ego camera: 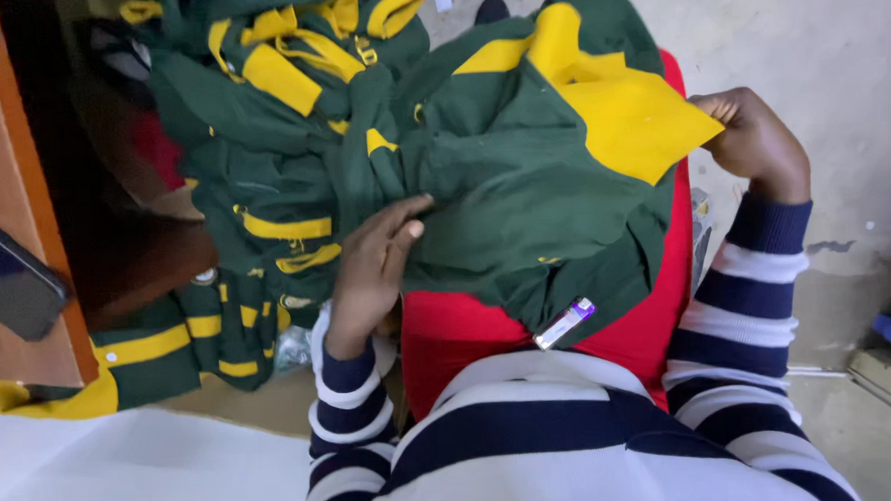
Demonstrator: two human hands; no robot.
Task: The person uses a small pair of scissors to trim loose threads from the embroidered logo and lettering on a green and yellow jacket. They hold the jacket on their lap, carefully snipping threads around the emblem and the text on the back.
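- Green garment (523,192) with a yellow panel lies spread over the person's lap, on top of a red cloth (459,330) that shows at its near edge.
- Left hand (371,274) rests flat on the left part of that garment, fingers (404,214) stretched out and close together, pressing the fabric and gripping nothing.
- Right hand (756,142) is at the garment's far right, its fingers closed in a pinch on the corner of the yellow panel (635,117), holding it taut.
- Small white and purple tag (565,323) sits at the garment's near hem.
- Pile of matching green and yellow garments (270,138) lies just to the left, touching the one in the lap and spilling down toward the floor.
- Dark phone (6,285) lies on a brown wooden surface (4,119) at the far left.
- Both sleeves (743,308) are striped navy and white.
- Grey concrete floor (838,63) lies to the right.
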